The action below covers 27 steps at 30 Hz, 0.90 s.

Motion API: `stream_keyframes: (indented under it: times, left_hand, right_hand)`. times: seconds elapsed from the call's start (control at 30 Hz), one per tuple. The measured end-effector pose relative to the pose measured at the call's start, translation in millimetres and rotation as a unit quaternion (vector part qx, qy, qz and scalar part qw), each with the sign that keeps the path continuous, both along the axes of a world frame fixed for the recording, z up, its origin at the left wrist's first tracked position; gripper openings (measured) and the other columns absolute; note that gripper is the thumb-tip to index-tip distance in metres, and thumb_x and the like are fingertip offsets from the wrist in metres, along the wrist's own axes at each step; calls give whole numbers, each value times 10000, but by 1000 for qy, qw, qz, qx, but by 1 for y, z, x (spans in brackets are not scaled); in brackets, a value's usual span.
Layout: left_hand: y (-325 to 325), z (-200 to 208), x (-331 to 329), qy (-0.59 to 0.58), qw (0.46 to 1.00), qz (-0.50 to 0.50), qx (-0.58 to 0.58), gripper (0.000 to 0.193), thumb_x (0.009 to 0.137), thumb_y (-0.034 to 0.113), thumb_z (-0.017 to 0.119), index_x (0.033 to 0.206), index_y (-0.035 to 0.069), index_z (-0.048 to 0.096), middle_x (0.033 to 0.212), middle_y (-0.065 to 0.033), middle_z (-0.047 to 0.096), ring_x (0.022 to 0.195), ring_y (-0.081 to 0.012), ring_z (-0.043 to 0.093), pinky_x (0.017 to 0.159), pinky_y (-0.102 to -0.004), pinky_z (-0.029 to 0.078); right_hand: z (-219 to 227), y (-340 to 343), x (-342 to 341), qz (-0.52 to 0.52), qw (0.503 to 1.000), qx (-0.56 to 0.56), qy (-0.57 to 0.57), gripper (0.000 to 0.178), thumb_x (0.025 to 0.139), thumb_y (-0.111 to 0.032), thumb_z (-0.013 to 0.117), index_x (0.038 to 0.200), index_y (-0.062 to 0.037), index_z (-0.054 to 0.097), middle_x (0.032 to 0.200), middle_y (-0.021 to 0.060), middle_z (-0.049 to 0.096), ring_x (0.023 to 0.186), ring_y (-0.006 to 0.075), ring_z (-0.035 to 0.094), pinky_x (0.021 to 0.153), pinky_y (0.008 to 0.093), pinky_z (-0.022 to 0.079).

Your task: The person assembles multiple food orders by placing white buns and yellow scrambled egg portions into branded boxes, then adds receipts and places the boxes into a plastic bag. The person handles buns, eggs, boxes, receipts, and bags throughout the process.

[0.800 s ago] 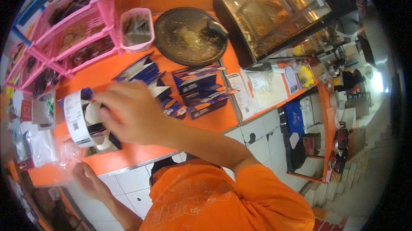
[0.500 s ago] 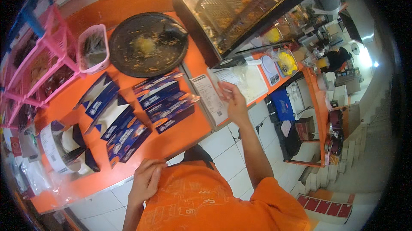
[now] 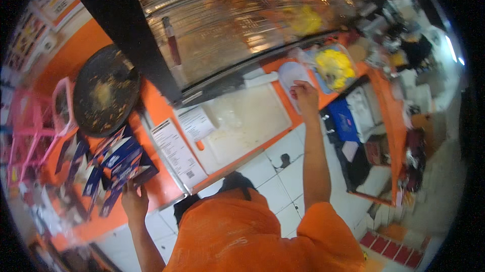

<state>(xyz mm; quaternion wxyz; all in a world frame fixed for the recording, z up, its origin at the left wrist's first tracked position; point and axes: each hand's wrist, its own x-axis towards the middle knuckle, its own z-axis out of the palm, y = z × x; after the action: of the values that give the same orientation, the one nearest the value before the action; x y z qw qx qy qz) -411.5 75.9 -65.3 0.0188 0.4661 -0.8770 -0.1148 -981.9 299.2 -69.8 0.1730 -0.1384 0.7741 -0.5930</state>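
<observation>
My left hand (image 3: 135, 202) is at the near edge of a group of dark blue and orange cardboard boxes (image 3: 121, 158) on the left of the orange counter. Its fingertips are at a box's edge, thumb apart; whether they touch is blurred. Farther right, my right hand (image 3: 305, 96) is over the white kitchen scale (image 3: 289, 77), fingers curled in and nothing visible in them. Between the hands lies a white cutting board (image 3: 257, 120) with a clear plastic piece on it. A printed paper slip (image 3: 195, 123) overlaps its left end, and a longer slip (image 3: 178, 153) lies beside it.
A large glass food display case (image 3: 217, 24) stands behind the board, its black post close by. At left are a round dark pan (image 3: 106, 95) with crumbs and a pink rack (image 3: 35, 130). A tray of yellow packets (image 3: 336, 70) sits beyond the scale. White floor tiles (image 3: 275, 183) show below.
The view has swung to the right. My right hand has moved from the cutting board's left end to the scale, its fingers now curled. My left hand has left my shirt front for the boxes.
</observation>
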Motion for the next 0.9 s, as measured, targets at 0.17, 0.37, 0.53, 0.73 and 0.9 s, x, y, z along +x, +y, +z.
stream_keyframes:
  times: [0.17,0.37,0.53,0.73,0.9]
  left_hand:
    - [38,50,-31,16,997,74,34,412,904,170,718,1265,1,611,1084,-221,685,971,-404,677,827,-470,554]
    - [101,51,-174,262,953,-116,100,399,856,119,735,1241,62,654,1200,-160,684,1101,-347,661,882,-431,569]
    - [114,30,-268,257,940,-222,31,335,786,191,767,1080,56,677,1068,-86,649,1068,-305,598,887,-420,505]
    - [126,22,-308,356,922,-150,33,271,738,132,734,996,74,677,938,-61,616,915,-270,602,773,-428,498]
    - [144,26,-322,402,887,-219,61,402,715,107,706,1110,48,658,990,-85,621,941,-292,627,789,-432,518]
  right_hand:
    - [-11,-68,71,300,938,172,35,449,944,-332,720,1128,67,629,949,225,699,838,289,703,805,393,571]
    - [-10,-98,130,275,934,200,113,480,788,-57,772,1242,-28,621,937,142,678,853,277,677,771,382,549]
    - [34,-48,99,343,922,176,-40,306,883,-1,676,1187,-38,662,874,27,629,753,119,613,622,276,497]
    - [71,0,122,75,996,-12,53,199,1003,-107,599,1143,15,671,688,-41,505,548,32,423,500,213,370]
    - [32,33,127,164,980,-3,-110,296,1030,-193,607,1216,27,675,966,85,631,735,143,593,675,314,515]
